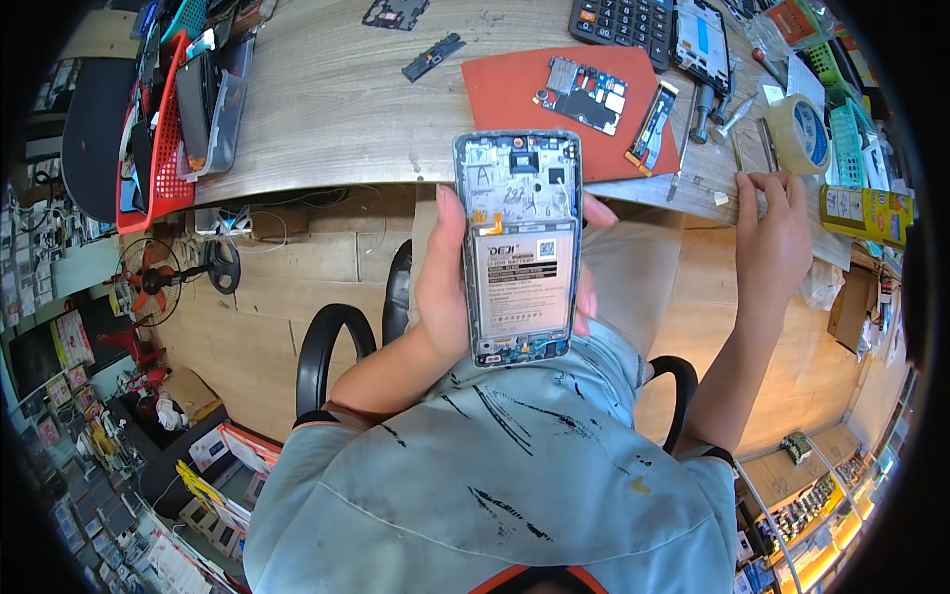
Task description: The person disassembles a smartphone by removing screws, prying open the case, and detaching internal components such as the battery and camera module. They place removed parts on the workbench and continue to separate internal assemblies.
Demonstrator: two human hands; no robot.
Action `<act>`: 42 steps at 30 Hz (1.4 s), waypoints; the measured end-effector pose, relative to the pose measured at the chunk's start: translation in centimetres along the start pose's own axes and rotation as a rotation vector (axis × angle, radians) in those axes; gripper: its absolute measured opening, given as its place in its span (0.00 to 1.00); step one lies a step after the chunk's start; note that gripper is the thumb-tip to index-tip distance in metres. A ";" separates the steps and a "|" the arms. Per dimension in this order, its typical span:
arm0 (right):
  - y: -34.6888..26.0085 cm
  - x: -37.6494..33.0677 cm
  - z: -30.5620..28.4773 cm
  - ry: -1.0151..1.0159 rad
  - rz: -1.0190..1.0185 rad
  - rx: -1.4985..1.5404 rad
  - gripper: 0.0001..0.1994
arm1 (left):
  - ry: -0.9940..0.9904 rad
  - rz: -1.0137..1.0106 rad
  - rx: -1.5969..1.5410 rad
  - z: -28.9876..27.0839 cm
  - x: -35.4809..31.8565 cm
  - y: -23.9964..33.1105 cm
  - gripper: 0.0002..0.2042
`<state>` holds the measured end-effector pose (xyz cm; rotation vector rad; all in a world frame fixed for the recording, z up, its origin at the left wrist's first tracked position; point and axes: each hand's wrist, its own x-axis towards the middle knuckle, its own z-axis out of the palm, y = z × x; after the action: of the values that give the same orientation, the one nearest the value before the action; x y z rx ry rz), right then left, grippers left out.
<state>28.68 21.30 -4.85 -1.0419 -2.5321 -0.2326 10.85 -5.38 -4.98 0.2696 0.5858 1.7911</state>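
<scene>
My left hand (442,282) is closed around an opened smartphone (522,183), held upright above my lap in front of the table edge. Its back cover is off. A white-labelled battery (524,282) fills the lower part, with an orange flex connector at its top left corner. My right hand (777,223) reaches over the table's front edge at the right. Its fingers are stretched out with a gap between them, the fingertips at the near ends of thin metal tools (768,146). The thumb is mostly hidden.
An orange-red mat (505,94) holds a circuit board (589,96) and a narrow flex-cable board (652,129). Behind are a calculator (623,30) and a phone frame (703,45). Screwdrivers (704,112), a tape roll (800,136) and a yellow can (866,213) crowd the right; a red basket (168,148) stands left.
</scene>
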 end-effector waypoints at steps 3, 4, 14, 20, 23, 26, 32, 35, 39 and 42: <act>0.9 0.1 0.5 -0.020 -0.006 -0.030 0.10 | -0.058 0.043 0.041 -0.2 0.2 0.4 0.58; 1.2 0.1 0.6 -0.013 0.004 -0.022 0.11 | -0.064 0.060 0.013 -0.2 0.2 0.5 0.58; 2.1 0.9 -4.1 -0.133 0.315 0.895 0.17 | 0.042 0.147 -0.057 0.2 0.3 1.2 0.52; 0.2 -0.6 -6.5 -0.179 0.086 1.443 0.18 | 0.092 0.123 -0.037 0.4 0.6 1.2 0.51; -2.7 -2.0 -6.8 -0.286 -0.160 1.640 0.17 | 0.100 0.108 0.004 0.5 0.7 1.4 0.50; -5.5 -3.4 -7.4 -0.314 -0.153 1.560 0.17 | 0.121 0.110 0.023 0.8 0.7 1.3 0.49; -7.7 -3.4 -7.5 -0.373 -0.322 1.401 0.13 | 0.174 0.102 0.066 1.6 0.5 1.5 0.47; -8.1 -3.2 -7.4 -0.385 -0.323 1.385 0.14 | 0.194 0.116 0.122 1.8 0.5 1.6 0.47; -8.4 -3.1 -7.5 -0.403 -0.347 1.387 0.14 | 0.198 0.121 0.149 1.9 0.6 1.6 0.47; -8.5 -2.9 -7.8 -0.342 -0.472 1.286 0.14 | 0.194 0.103 0.127 1.8 0.5 1.6 0.47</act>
<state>26.87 11.15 1.05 0.0436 -2.3594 1.3549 10.19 -4.74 -2.73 0.2171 0.8378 1.8957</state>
